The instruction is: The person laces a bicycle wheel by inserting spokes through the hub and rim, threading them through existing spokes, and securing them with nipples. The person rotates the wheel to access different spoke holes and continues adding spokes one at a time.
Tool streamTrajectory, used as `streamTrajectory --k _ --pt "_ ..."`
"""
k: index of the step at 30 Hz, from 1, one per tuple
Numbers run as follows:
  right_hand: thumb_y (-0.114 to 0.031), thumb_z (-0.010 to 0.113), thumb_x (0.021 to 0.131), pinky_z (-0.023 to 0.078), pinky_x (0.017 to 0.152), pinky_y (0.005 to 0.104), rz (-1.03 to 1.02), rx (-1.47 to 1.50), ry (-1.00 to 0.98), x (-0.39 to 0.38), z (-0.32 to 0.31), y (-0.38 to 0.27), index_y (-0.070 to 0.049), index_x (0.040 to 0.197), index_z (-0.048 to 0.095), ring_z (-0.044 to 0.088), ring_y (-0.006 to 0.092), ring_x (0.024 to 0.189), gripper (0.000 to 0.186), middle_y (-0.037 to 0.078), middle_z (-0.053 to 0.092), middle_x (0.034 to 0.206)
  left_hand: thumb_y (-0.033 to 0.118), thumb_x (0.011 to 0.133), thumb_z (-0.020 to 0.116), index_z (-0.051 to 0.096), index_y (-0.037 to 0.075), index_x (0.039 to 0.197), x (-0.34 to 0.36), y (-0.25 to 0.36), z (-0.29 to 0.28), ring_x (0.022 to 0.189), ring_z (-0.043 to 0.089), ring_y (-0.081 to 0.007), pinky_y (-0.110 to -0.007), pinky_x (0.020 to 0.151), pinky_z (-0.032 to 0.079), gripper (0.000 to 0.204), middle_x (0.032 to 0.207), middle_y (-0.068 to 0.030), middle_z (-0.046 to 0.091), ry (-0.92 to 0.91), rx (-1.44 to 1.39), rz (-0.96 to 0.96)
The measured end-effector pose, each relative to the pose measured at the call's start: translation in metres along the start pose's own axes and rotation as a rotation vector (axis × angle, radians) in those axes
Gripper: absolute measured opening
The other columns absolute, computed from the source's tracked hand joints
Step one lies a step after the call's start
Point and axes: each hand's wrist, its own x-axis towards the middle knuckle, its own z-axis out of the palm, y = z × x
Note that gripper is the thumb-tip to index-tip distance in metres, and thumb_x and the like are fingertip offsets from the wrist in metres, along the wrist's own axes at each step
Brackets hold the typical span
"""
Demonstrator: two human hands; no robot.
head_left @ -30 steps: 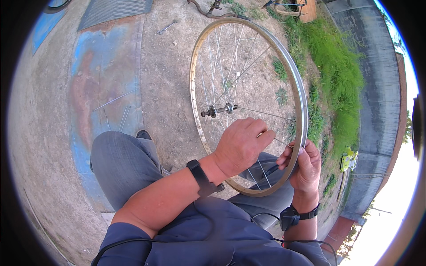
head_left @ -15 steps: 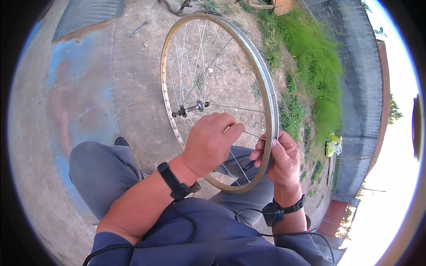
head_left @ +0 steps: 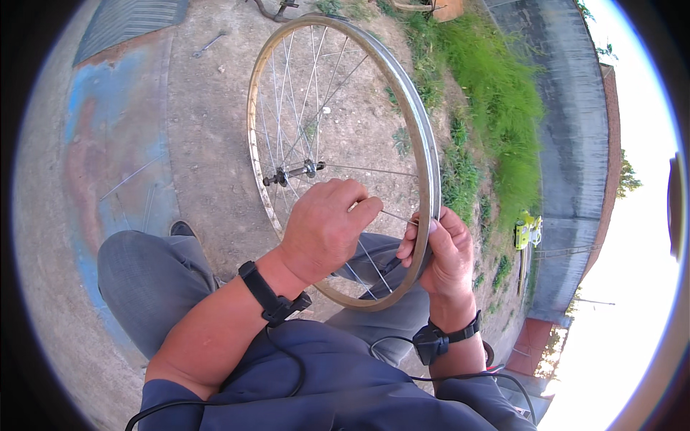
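L hand (head_left: pixel 327 230) nearly closed, fingers curled, thumb & forefinger pinching a thin spoke (head_left: pixel 397 215); can't tell if anything else is inside the fist. Spoke runs from there to the rim (head_left: pixel 425 154) by the R hand (head_left: pixel 445 255). R hand partly closed round that rim, thumb on its outer side, fingertips curling to the inside. Bicycle wheel stands tilted btwn & ahead of both hands, bottom edge low btwn the knees. Hub (head_left: pixel 293 172) w/ axle sits just beyond L hand, other spokes fanning up to the rim's far side. Well left of L hand: loose spokes (head_left: pixel 133 176) on a blue, rusty metal sheet (head_left: pixel 86 158). Far ahead-left: wrench (head_left: pixel 207 46) on the ground. Beyond R hand: green grass (head_left: pixel 496 129), then a grey wall (head_left: pixel 575 136).
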Motion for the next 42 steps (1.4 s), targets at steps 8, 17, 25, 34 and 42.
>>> streamTrajectory --k 8,17,25,34,42 --pt "-0.017 0.058 0.104 0.059 0.066 0.0301 0.009 0.039 -0.004 0.004 -0.005 0.003 0.005 0.110 0.057 0.071 0.0195 0.074 0.022 0.012 0.069 0.095 0.007 0.082 0.065 0.071 0.008 0.101 0.003 -0.002 0.002 0.083 0.064 -0.0291 -0.042 0.072 0.052 0.020 0.091 -0.0068 0.061 -0.005 0.033 0.021" --pt "-0.015 0.056 0.102 0.059 0.068 0.0324 -0.006 0.101 -0.033 0.007 -0.009 0.004 0.005 0.112 0.055 0.069 0.0203 0.075 0.023 0.012 0.067 0.095 0.008 0.084 0.063 0.070 0.007 0.101 0.007 -0.004 0.004 0.084 0.063 -0.0288 -0.042 0.073 0.052 0.018 0.090 -0.0074 0.060 -0.026 0.033 0.030" --pt "-0.014 0.056 0.102 0.059 0.066 0.0326 -0.007 0.144 -0.044 0.010 -0.013 0.005 0.004 0.115 0.053 0.070 0.0209 0.074 0.022 0.013 0.067 0.095 0.001 0.080 0.067 0.070 0.005 0.103 0.011 -0.004 0.004 0.084 0.065 -0.0332 -0.044 0.072 0.052 0.023 0.094 -0.0103 0.063 -0.062 0.014 0.022" --pt "-0.015 0.060 0.103 0.058 0.055 0.0295 -0.044 0.198 0.026 0.013 -0.012 0.010 0.003 0.115 0.063 0.068 0.0222 0.061 0.022 0.014 0.066 0.088 0.000 0.080 0.067 0.070 0.006 0.101 0.013 -0.006 0.007 0.084 0.066 -0.0325 -0.044 0.071 0.053 0.023 0.093 -0.0098 0.064 -0.062 0.008 0.028" --pt "-0.014 0.061 0.104 0.061 0.056 0.0301 -0.054 0.198 0.023 0.014 -0.014 0.011 0.004 0.119 0.063 0.070 0.0219 0.063 0.024 0.013 0.067 0.087 0.009 0.086 0.061 0.068 0.006 0.098 0.014 -0.007 0.010 0.085 0.064 -0.0304 -0.043 0.072 0.052 0.014 0.088 -0.0091 0.058 -0.060 0.010 0.026"
